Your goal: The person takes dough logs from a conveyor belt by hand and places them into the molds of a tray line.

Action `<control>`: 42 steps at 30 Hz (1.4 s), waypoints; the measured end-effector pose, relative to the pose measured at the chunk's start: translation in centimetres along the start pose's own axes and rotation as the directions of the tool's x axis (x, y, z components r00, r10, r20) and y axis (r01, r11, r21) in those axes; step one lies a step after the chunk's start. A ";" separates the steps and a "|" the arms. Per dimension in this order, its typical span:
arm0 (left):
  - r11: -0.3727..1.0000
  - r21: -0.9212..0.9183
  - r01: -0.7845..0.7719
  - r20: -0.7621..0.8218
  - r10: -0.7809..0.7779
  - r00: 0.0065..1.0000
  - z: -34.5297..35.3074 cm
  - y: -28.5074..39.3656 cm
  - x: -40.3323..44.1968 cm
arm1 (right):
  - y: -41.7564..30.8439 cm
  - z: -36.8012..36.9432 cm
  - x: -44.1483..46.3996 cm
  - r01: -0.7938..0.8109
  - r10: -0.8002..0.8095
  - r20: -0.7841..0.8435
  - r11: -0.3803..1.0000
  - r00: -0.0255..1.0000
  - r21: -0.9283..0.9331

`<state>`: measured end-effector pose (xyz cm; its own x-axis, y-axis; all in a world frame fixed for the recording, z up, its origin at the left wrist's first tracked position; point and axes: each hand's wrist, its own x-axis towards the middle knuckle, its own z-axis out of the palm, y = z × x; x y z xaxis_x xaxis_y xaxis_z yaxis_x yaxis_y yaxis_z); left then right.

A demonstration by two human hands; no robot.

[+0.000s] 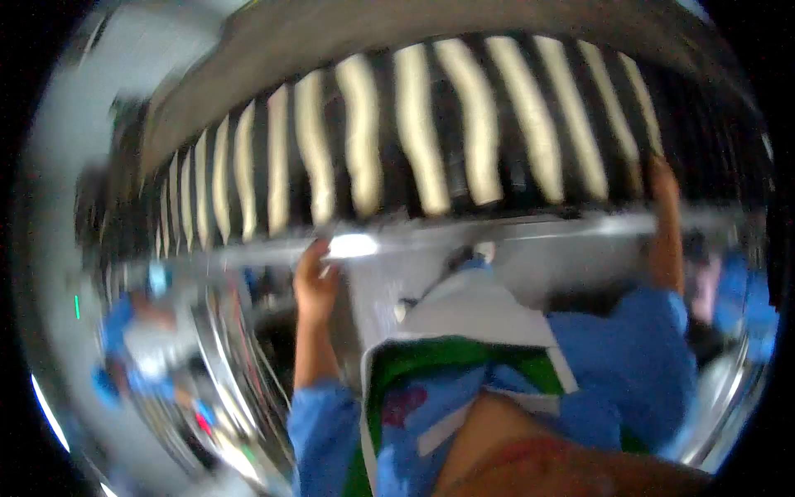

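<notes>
Long pale strips (360, 132), like dough, lie side by side on a dark surface (385, 141) that spans the upper view. A shiny metal edge (464, 235) runs along its near side. My left hand (316, 282) is at this edge below the middle strips, fingers bent up against it, the grip blurred. My right hand (662, 178) reaches over the edge at the right, beside the end of the rightmost strip, its fingers pressed together; what they hold, if anything, is hidden.
At the lower left a person in blue (137, 331) is near curved metal rails (228, 373). More blue clothing (739, 290) shows at the right, above a metal rail (722, 398). A grey-brown surface (273, 50) lies beyond the strips.
</notes>
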<state>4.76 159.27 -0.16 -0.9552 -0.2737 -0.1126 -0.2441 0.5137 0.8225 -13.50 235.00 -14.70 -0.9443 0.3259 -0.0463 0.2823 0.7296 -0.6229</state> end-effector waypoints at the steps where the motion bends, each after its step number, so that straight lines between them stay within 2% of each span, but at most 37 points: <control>1: 0.977 -0.205 -0.063 -0.072 0.049 0.996 -0.5 -5.4 -1.2 | -3.1 -0.3 -1.1 -0.030 0.042 0.039 0.964 0.998 -0.264; 2: 1.000 -0.024 0.018 -0.089 -0.020 0.996 -2.1 -6.6 -2.8 | -6.3 -0.6 -2.1 -0.032 0.083 0.078 0.859 0.993 -0.510; 3: 0.994 -0.087 0.067 -0.148 -0.079 0.986 -3.1 -5.6 -4.5 | -6.0 0.5 -2.2 -0.012 -0.003 -0.033 0.902 0.999 -0.431; 4: 0.984 0.121 0.128 -0.208 -0.101 0.973 -4.7 -6.2 -6.9 | -5.0 1.7 -2.0 0.034 -0.091 -0.145 0.935 0.985 -0.354; 5: 0.982 0.057 0.178 -0.250 -0.158 0.955 -6.1 -7.7 -9.2 | -4.9 3.0 -2.1 0.098 -0.175 -0.252 0.952 0.952 -0.289; 6: 0.976 -0.011 0.218 -0.278 -0.213 0.937 -7.8 -9.9 -11.2 | -10.9 4.3 -5.9 0.206 -0.441 -0.270 0.769 0.856 -0.605; 7: 0.971 -0.026 0.236 -0.310 -0.233 0.922 -9.3 -12.6 -13.7 | -9.2 6.1 -3.8 0.353 -0.639 -0.058 0.495 0.767 -0.794; 8: 0.952 0.015 0.305 -0.339 -0.282 0.898 -10.6 -15.5 -15.7 | -13.3 9.3 -6.4 0.247 -0.541 -0.280 0.706 0.793 -0.664; 9: 0.931 0.042 0.362 -0.374 -0.321 0.870 -13.2 -19.7 -18.8 | -18.1 12.4 -9.2 0.370 -0.472 -0.337 0.871 0.815 -0.324; 10: 0.930 0.029 0.366 -0.398 -0.325 0.858 -15.2 -22.6 -21.6 | -21.7 14.6 -11.9 0.509 -0.570 -0.255 0.818 0.781 -0.270; 11: 0.902 0.105 0.420 -0.427 -0.340 0.838 -16.4 -23.4 -24.2 | -25.1 16.9 -14.5 0.631 -0.659 -0.169 0.752 0.733 -0.193; 12: 0.862 0.170 0.478 -0.461 -0.359 0.811 -17.4 -24.9 -27.1 | -31.9 19.1 -19.3 0.618 -0.706 -0.159 0.689 0.690 -0.377; 13: 0.852 0.026 0.524 -0.532 -0.431 0.728 -18.5 -27.1 -32.3 | -36.8 23.1 -22.4 0.734 -0.753 -0.074 0.655 0.654 -0.180; 14: 0.837 0.005 0.547 -0.555 -0.453 0.698 -19.4 -27.2 -34.2 | -40.7 25.5 -26.1 0.738 -0.756 -0.047 0.648 0.652 -0.187; 15: 0.802 0.031 0.596 -0.603 -0.460 0.651 -20.8 -27.2 -35.6 | -43.4 28.0 -28.2 0.814 -0.816 -0.007 0.577 0.578 -0.068; 16: 0.784 0.054 0.619 -0.630 -0.454 0.630 -25.6 -32.5 -37.4 | -49.1 31.7 -36.5 0.867 -0.875 0.019 0.477 0.484 -0.148; 17: 0.797 -0.103 0.595 -0.636 -0.513 0.577 -27.4 -36.7 -40.1 | -53.4 34.2 -41.0 0.925 -0.925 0.031 0.378 0.379 -0.028; 18: 0.791 -0.108 0.602 -0.645 -0.517 0.563 -27.6 -36.1 -41.6 | -55.6 35.1 -43.0 0.939 -0.938 0.088 0.339 0.334 0.053; 19: 0.754 -0.172 0.635 -0.657 -0.567 0.496 -28.5 -36.5 -43.0 | -57.8 37.5 -45.7 0.936 -0.939 0.098 0.339 0.330 0.092; 20: 0.710 -0.233 0.665 -0.659 -0.618 0.428 -29.3 -37.2 -44.0 | -60.9 38.6 -49.1 0.923 -0.923 0.186 0.362 0.336 0.131; 21: 0.702 -0.201 0.683 -0.682 -0.601 0.417 -29.7 -38.2 -44.6 | -62.8 40.8 -50.7 0.926 -0.958 0.182 0.265 0.221 0.269; 22: 0.696 -0.208 0.688 -0.682 -0.607 0.407 -30.0 -38.6 -44.8 | -64.7 42.1 -53.0 0.921 -0.952 0.235 0.259 0.193 0.291; 24: 0.685 -0.303 0.662 -0.720 -0.620 0.312 -30.7 -39.5 -44.6 | -68.7 45.1 -56.2 0.904 -0.939 0.340 0.190 0.054 0.383; 25: 0.679 -0.317 0.662 -0.719 -0.627 0.300 -31.2 -40.6 -44.6 | -70.6 46.4 -58.2 0.870 -0.936 0.351 0.162 -0.013 0.465; 26: 0.697 -0.265 0.666 -0.769 -0.570 0.290 -32.4 -42.1 -44.8 | -73.0 48.5 -60.7 0.858 -0.923 0.379 0.144 -0.063 0.494; 27: 0.710 -0.208 0.672 -0.814 -0.507 0.283 -33.5 -43.2 -44.7 | -75.0 51.2 -62.5 0.814 -0.928 0.350 0.103 -0.129 0.572; 30: 0.688 -0.239 0.685 -0.825 -0.516 0.230 -38.1 -44.2 -44.0 | -81.5 57.4 -68.7 0.740 -0.902 0.330 0.016 -0.280 0.672; 31: 0.645 -0.134 0.753 -0.859 -0.454 0.235 -39.5 -44.9 -43.8 | -83.6 59.4 -70.5 0.666 -0.879 0.370 0.083 -0.302 0.741; 32: 0.650 -0.147 0.745 -0.881 -0.428 0.199 -40.7 -46.7 -44.1 | -86.0 61.1 -72.7 0.656 -0.877 0.310 -0.007 -0.366 0.755; 33: 0.608 -0.147 0.780 -0.876 -0.446 0.182 -42.8 -47.4 -44.0 | -87.9 64.5 -74.7 0.637 -0.855 0.313 -0.026 -0.414 0.771; 34: 0.559 -0.150 0.816 -0.870 -0.467 0.160 -44.7 -47.8 -43.7 | -89.8 67.0 -76.9 0.646 -0.830 0.394 0.054 -0.395 0.761; 35: 0.540 -0.245 0.805 -0.854 -0.513 0.085 -45.9 -47.9 -43.1 | -91.1 68.7 -78.5 0.622 -0.792 0.446 0.108 -0.418 0.775; 36: 0.510 -0.335 0.792 -0.826 -0.563 0.013 -47.1 -47.8 -42.6 | -92.7 70.2 -79.9 0.655 -0.752 0.483 0.092 -0.448 0.750; 37: 0.480 -0.318 0.818 -0.832 -0.554 0.002 -48.7 -47.5 -41.7 | -93.9 71.4 -81.1 0.638 -0.743 0.495 0.121 -0.449 0.761; 38: 0.433 -0.215 0.875 -0.866 -0.499 0.034 -49.9 -47.8 -41.0 | -95.0 73.0 -82.5 0.620 -0.736 0.503 0.145 -0.454 0.771; 40: 0.398 -0.052 0.916 -0.872 -0.465 0.152 -52.7 -49.5 -39.5 | -97.3 76.1 -84.5 0.541 -0.713 0.480 0.167 -0.511 0.824; 42: 0.433 -0.014 0.901 -0.813 -0.529 0.242 -53.7 -54.3 -39.1 | -98.8 78.2 -86.0 0.572 -0.676 0.515 0.166 -0.527 0.803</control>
<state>64.37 98.41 -10.45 0.0342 -0.9994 -0.0087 -0.9643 -0.0353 0.2625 26.64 87.90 -10.25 0.2198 -0.9746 0.0427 -0.6296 -0.1751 -0.7569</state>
